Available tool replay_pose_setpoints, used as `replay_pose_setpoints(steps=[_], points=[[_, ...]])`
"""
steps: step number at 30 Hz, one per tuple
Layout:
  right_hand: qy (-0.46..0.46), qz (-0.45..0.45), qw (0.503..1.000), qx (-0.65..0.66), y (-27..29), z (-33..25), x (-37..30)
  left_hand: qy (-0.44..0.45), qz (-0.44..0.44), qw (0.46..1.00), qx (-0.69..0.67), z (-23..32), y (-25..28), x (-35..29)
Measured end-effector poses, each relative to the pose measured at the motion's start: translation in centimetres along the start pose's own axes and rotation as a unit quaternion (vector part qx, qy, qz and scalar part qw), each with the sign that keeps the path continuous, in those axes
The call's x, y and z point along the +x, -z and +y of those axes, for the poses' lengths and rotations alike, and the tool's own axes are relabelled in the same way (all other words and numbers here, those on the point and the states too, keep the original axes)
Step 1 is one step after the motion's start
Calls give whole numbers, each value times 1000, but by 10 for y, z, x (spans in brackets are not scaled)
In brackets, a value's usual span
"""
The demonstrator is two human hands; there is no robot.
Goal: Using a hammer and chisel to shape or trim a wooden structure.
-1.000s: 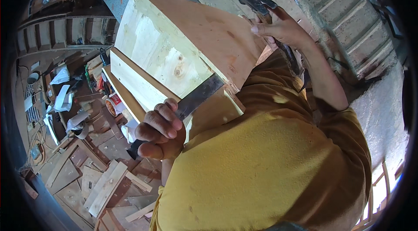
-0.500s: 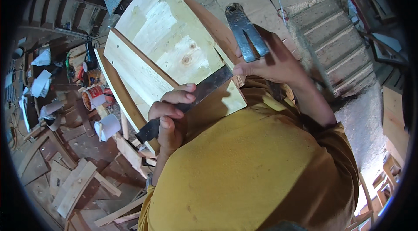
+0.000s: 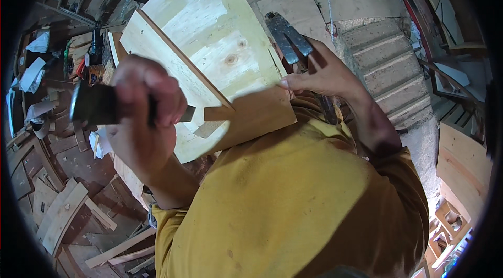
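My left hand (image 3: 149,100), raised over the left side of the wooden panel and slightly blurred, is closed round a dark flat metal bar (image 3: 99,105). The bar's narrower end sticks out past the fingers, over the panel. In my right hand (image 3: 332,76) is a claw hammer (image 3: 291,40), its head up and its handle running down toward my yellow shirt. That hand's thumb rests by the edge of the pale wooden panel (image 3: 209,63). The panel has lighter patches, a knot and a thin wooden strip (image 3: 186,63) across it. Its near end lies against my front.
Offcuts (image 3: 57,215) litter the floor at left. A white container (image 3: 99,142) stands beyond my left forearm, with tools and bags farther back. Concrete steps (image 3: 390,66) rise at the right. A curved wooden board (image 3: 463,155) stands at the far right.
My left hand has lifted the bar off the panel's near end and swung it up and left. The right hand keeps the hammer nearly in place.
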State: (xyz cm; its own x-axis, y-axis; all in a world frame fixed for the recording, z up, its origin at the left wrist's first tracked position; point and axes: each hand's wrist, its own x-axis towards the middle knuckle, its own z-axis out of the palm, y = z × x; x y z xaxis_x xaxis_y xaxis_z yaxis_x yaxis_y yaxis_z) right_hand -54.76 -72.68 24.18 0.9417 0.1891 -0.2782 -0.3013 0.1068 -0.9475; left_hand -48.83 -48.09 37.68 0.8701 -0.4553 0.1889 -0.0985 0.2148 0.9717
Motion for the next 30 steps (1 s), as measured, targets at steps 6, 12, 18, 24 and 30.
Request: replay_pose_setpoints(steps=[6,12,18,24,30], points=[[12,-6,1000,-4,4,-2,7,70,-57,883,461,5,-31,-6],[61,-81,994,-31,16,-3,22,219,-217,744,593,-31,-51,-25],[36,-134,976,-166,21,-19,32,212,-217,727,616,-36,-49,-34],[28,-151,969,-194,20,-24,38,175,-216,729,626,-40,-53,-39],[19,-155,974,-167,41,-11,51,168,-196,702,664,-46,-53,-45]])
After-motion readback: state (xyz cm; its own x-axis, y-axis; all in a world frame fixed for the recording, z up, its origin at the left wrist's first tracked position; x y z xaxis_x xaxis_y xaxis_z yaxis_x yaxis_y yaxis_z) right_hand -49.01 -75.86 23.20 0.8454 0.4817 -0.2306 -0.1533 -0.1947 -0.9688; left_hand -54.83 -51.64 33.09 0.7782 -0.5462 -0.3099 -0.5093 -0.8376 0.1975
